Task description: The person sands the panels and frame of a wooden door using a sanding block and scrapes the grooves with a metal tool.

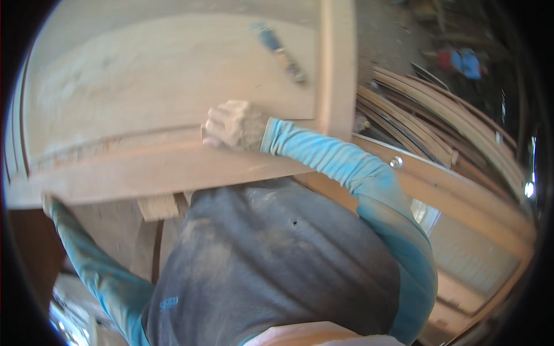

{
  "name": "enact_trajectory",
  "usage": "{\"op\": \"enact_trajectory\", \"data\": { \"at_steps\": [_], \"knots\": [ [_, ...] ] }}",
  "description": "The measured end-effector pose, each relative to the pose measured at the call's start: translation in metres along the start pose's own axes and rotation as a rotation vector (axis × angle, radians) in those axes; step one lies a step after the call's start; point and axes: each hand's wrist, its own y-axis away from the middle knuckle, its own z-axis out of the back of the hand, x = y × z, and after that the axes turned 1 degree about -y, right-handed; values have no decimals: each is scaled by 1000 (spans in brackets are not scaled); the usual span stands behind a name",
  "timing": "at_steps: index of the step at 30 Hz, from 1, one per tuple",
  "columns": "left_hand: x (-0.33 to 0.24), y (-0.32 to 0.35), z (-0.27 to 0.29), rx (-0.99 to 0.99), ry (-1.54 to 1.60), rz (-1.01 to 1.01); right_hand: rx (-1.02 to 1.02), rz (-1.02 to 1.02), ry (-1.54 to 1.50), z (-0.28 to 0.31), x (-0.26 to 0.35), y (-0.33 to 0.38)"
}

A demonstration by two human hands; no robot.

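A large wooden panel door (231,164) with a raised frame lies flat in front of me. My right hand (239,124), dusty or in a pale glove, rests on its near rail where the rail meets the inner panel. The fingers are curled down, and a thin edge of something shows at the fingertips, too blurred to name. At the door's near left corner my left hand (47,202) touches the edge, its fingers mostly hidden. Beyond my right hand, a slim tool (280,52) with a blue end and a darker tip lies on the panel.
Long wooden strips (415,109) are piled on the ground at the right. Another wooden frame with a glass-like pane (473,254) lies to my right, with a shiny round knob (396,162) near its edge. A wooden block (158,207) sits under the door's near edge.
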Motion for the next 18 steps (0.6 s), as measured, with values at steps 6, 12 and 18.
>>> {"op": "enact_trajectory", "data": {
  "at_steps": [6,12,18],
  "knots": [
    [-60,25,-35,-199,406,406,50,-315,90,48,-10,133],
    [-97,57,-21,-134,369,521,8,-323,186,44,1,127],
    [-115,66,-24,-125,399,467,6,-422,255,44,16,126]
  ]
}}
